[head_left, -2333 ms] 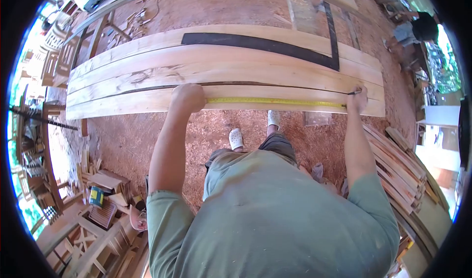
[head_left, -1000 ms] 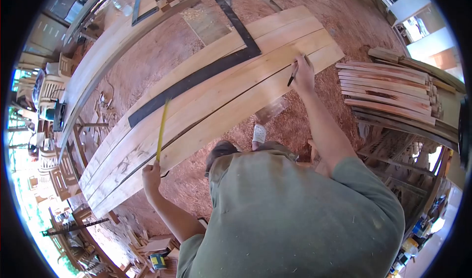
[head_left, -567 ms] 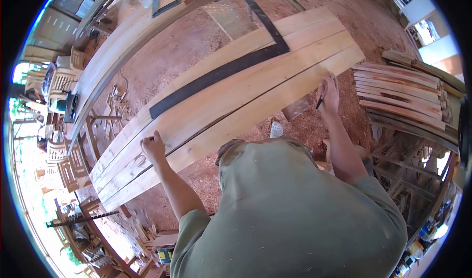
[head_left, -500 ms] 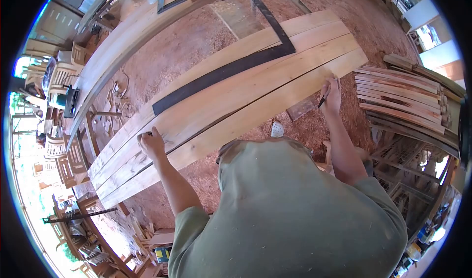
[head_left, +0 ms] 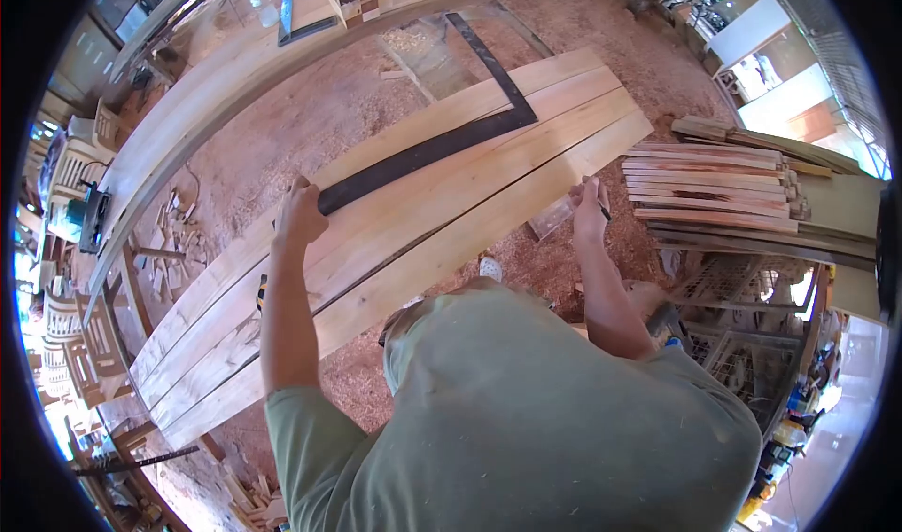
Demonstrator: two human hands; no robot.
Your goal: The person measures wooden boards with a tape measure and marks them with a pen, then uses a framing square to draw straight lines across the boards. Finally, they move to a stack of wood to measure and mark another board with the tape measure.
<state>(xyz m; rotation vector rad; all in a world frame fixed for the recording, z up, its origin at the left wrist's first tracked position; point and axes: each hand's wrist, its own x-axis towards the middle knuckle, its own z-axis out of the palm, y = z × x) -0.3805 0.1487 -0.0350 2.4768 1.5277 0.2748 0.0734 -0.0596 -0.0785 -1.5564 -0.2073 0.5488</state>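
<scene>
Several pale planks [head_left: 526, 182] lie side by side in front of me, with a large dark carpenter's square [head_left: 413, 161] across them. My left hand [head_left: 299, 214] is closed over the near-left end of the square, hiding part of it. Partly behind my left forearm, a small yellow-and-black thing [head_left: 261, 293], which looks like a tape measure, rests on the planks. My right hand [head_left: 590, 208] is closed around a thin dark pen or marker [head_left: 604, 214], by the near edge at the right end of the planks.
A stack of reddish boards [head_left: 705, 186] stands to the right. Beyond the planks runs a long wooden beam [head_left: 216, 100] with a smaller square [head_left: 310, 30] on it. Wood offcuts [head_left: 169, 241] and shavings cover the ground [head_left: 272, 147]. Plastic chairs [head_left: 75, 170] stand at the left.
My left hand has moved across the planks onto the square's end, and the yellow-and-black thing shows where it was. My right hand still holds the pen. The view has shifted.
</scene>
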